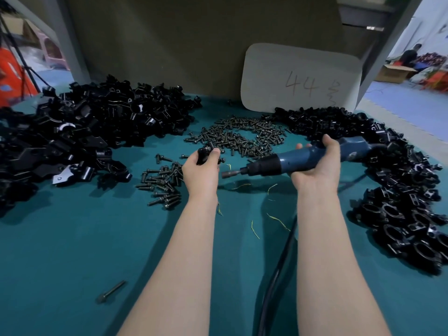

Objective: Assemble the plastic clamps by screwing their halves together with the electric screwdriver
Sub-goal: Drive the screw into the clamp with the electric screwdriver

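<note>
— Where's the clamp?

— In the left hand [201, 166]. Its fingers are curled round the clamp [204, 153], which is held just above the desk [72, 251] at the near edge of the screws [242, 137]. A screw head shows on top of it.

— And the right hand?

— The right hand [317, 166] grips the screwdriver [286, 161] from beneath, with the thumb over the blue body and the fingers wrapped round it. The tool lies nearly level. Its bit [230, 173] points towards the left hand, near it but not touching.

— What lies around them?

— A left heap [97, 124] of black parts sits at the far left. A right heap [400, 202] of black ring-shaped clamps curves down the right side. The screws are spread between the two heaps, and a smaller bunch of bolts [162, 183] lies just left of the left hand.

— The cord?

— The cord [278, 263] runs along the desk beside the right forearm.

— Anything else?

— A pale card [300, 78] marked "44" leans against the back wall. A lone pin [111, 292] lies on the desk at the front left.
</note>
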Demonstrator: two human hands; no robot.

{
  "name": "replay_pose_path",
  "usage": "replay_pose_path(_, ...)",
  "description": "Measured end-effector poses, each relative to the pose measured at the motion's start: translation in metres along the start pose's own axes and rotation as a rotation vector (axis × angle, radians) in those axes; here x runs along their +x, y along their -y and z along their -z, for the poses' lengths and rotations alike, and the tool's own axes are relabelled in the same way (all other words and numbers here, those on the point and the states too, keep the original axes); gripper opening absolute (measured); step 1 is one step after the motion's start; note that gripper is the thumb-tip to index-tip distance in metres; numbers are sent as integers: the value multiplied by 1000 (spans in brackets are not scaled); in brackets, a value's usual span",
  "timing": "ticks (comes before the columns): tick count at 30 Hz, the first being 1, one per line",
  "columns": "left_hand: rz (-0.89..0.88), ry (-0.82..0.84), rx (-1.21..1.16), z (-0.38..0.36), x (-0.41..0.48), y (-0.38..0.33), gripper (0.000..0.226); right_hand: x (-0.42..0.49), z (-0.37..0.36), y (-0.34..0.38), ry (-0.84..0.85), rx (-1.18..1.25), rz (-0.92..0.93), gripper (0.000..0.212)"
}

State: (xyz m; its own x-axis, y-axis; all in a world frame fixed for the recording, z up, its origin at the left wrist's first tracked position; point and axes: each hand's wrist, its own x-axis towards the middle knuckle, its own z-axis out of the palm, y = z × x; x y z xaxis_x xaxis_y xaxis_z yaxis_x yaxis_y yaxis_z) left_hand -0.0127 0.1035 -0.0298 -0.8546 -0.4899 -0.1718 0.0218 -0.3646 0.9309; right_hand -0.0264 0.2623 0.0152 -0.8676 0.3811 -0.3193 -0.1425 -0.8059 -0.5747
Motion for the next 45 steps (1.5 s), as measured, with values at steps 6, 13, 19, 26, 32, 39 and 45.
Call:
replay_pose_path(6, -84, -36, 130, 0, 1, 2, 14, 0, 4, 4, -64, 41, 49, 24)
replay_pose_path(13, -125, -66, 193, 2, 4, 5, 14, -2, 1, -4, -113, 14, 201, 35)
replay_pose_path(19, -151, -54, 225, 2, 5, 8, 11, -4, -1, -12, -111, -3, 207, 33)
replay_pose_path(26, -180, -86, 272, 3, 5, 9, 12, -6, -3, -17, -89, -25, 231, 28)
replay_pose_path(32, -174, -129, 247, 4, 5, 7, 12, -8, -7, -21, -61, 4, 242, 28)
replay_pose_path(39, -147, -92, 172, 3, 4, 6, 9, -7, -4, -18, -73, 10, 203, 30)
replay_pose_path(45, -193, -58, 184, 2, 3, 6, 11, -8, -6, -17, -46, 22, 235, 39)
